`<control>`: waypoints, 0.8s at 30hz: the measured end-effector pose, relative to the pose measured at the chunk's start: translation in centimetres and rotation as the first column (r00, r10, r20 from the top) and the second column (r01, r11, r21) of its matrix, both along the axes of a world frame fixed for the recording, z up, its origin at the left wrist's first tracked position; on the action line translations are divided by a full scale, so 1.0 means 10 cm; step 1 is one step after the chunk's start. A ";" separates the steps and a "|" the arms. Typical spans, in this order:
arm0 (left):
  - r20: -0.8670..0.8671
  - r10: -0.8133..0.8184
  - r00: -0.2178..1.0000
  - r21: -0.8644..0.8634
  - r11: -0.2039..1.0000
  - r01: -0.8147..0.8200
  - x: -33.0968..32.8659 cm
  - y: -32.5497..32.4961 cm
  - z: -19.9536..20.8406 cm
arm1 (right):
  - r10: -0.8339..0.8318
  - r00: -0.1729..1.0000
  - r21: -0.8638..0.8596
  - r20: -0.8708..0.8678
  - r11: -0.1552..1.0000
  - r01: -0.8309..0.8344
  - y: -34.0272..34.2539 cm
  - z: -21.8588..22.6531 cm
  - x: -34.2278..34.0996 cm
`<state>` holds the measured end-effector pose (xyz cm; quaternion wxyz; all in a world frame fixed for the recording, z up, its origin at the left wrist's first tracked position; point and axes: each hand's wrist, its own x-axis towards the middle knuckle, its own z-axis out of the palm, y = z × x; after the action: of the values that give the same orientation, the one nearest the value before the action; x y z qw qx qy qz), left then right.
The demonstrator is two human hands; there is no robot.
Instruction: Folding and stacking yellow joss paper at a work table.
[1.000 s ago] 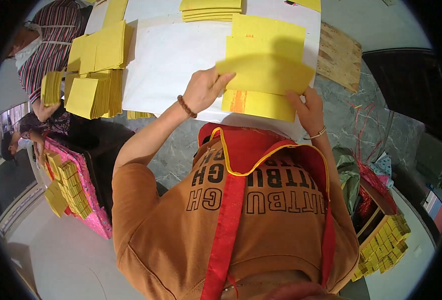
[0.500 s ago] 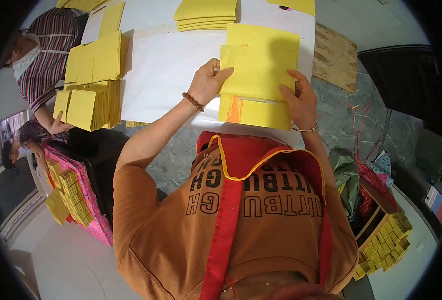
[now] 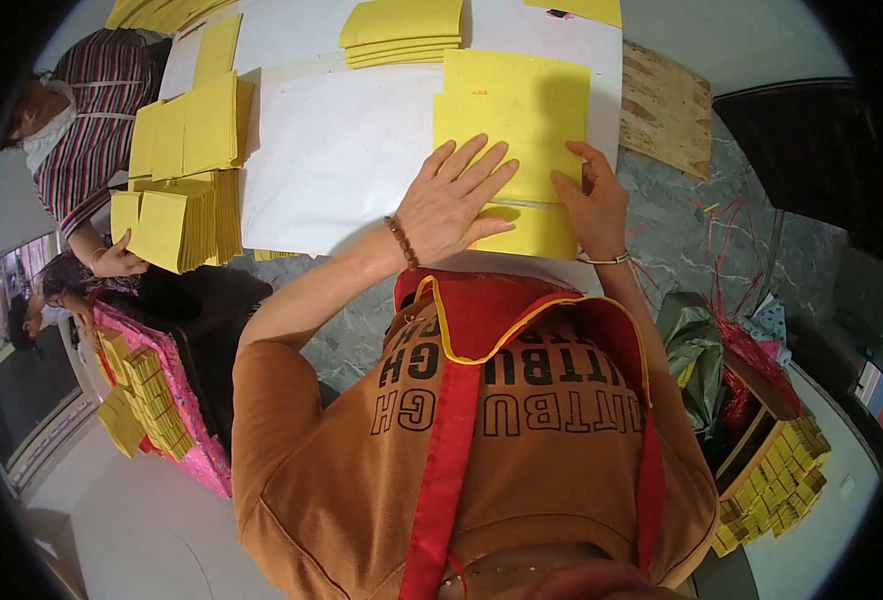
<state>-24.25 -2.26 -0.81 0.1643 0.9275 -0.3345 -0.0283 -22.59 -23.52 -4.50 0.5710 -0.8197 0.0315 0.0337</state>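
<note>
Seemingly both hands (image 3: 522, 200) press flat on yellow sheets (image 3: 517, 115).

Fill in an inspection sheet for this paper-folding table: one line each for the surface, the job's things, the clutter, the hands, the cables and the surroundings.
Surface: white table top, mostly bare in the middle.
Job's things: yellow sheet stack lies flat under both hands, its near edge folded over.
Clutter: yellow paper pile at the far edge; folded yellow bundles on the left side.
Hands: left hand pressed flat, fingers spread, on the stack; right hand rests on its right part.
Cables: nothing seen; only loose red strings on the floor.
Surroundings: another person in a striped shirt at the left; pink basket and wooden crate of yellow bundles; plywood board.
</note>
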 end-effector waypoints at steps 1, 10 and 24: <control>-0.012 -0.008 1.000 0.018 1.000 0.008 0.00 0.01 -0.05 | -0.003 1.000 0.000 0.000 1.000 0.003 -0.01 -0.01 0.00; -0.040 -0.018 0.999 0.063 0.998 0.021 0.01 0.00 -0.16 | 0.555 0.797 -0.745 0.240 0.632 -0.215 -0.03 0.04 -0.37; 0.241 -0.115 0.964 0.122 0.989 0.088 0.35 -0.17 0.01 | -0.118 0.988 0.503 -0.096 0.851 0.150 -0.30 0.06 -0.16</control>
<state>-20.80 -4.01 -0.73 0.0685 0.9131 -0.3974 0.0607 -24.22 -26.54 -3.93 0.7668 -0.6342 0.0962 0.0262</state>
